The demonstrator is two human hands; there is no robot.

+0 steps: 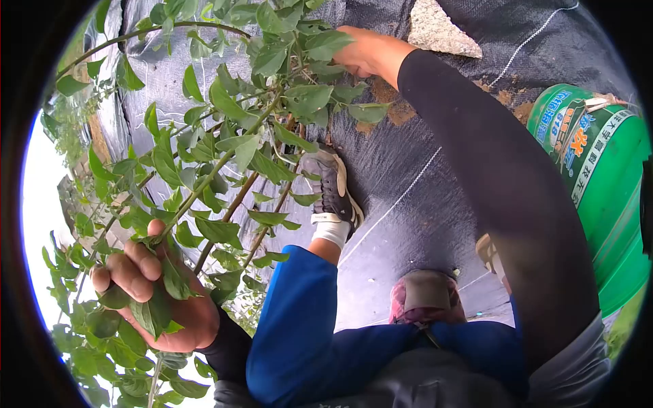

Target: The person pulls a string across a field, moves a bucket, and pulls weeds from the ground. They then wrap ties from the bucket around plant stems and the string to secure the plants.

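Note:
A leafy green shrub [221, 153] with several thin stems fills the left half of the view. At lower left, my left hand [187, 316] has its fingers curled around a leafy branch [197, 194], with leaves poking out between fingers and palm. My right hand [357, 51] reaches into the foliage at the top centre, near the upper part of the shrub. Leaves cover its fingers, so what they touch or grip is hidden. A black sleeve [476, 146] covers my right forearm.
Black ground sheet [388, 183] with white lines lies underfoot. A pale stone [442, 30] rests on it beyond my right hand. On the right stands a green bucket [612, 183] with printed lettering. My shoe [330, 183] is beside the stems, and a reddish, grey-topped object [427, 296] sits between my legs.

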